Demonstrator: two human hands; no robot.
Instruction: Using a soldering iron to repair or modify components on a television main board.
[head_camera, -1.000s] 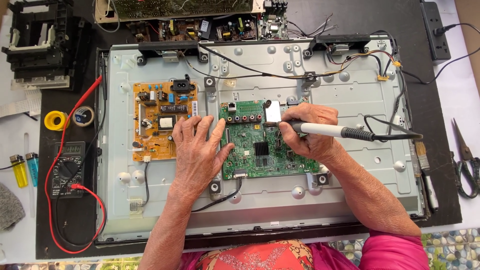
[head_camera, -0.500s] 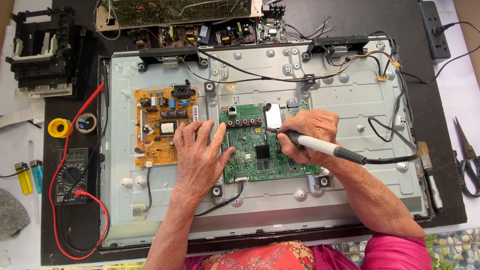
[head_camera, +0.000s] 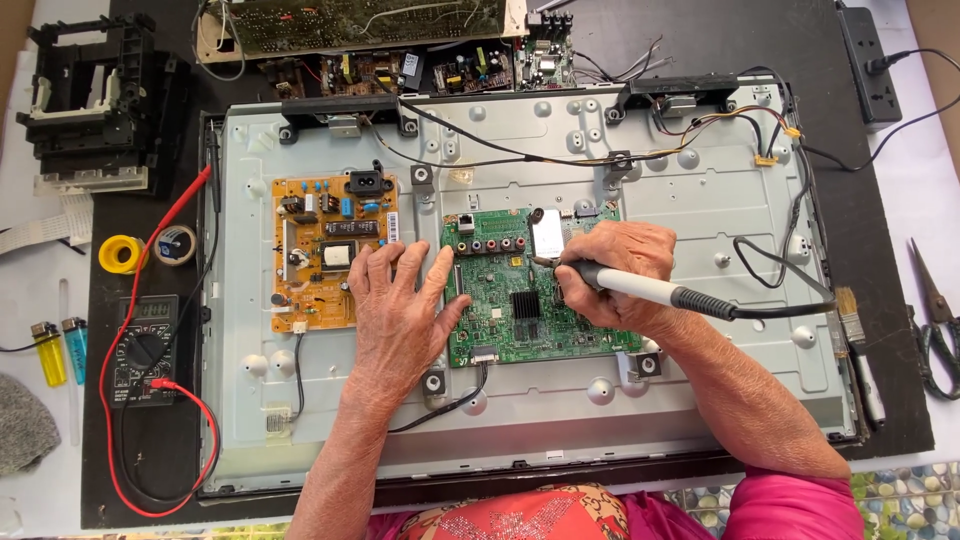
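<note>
Opened television back panel (head_camera: 700, 330) on black mat (head_camera: 690, 40), white tabletop beneath; green circuit board (head_camera: 500, 310) at centre frame, left hand (head_camera: 400, 310) flat, released, touching its left edge; right hand (head_camera: 615, 275) grasping soldering iron (head_camera: 650, 290) over board; multimeter (head_camera: 145, 345) lower left.

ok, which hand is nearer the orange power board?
Left. The left hand lies flat with its fingers touching the orange power board at its right edge; the right hand holds the soldering iron over the green board, further right.

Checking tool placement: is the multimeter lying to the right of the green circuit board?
No, the multimeter lies far left of the green circuit board, beside the metal panel's left edge.
</note>
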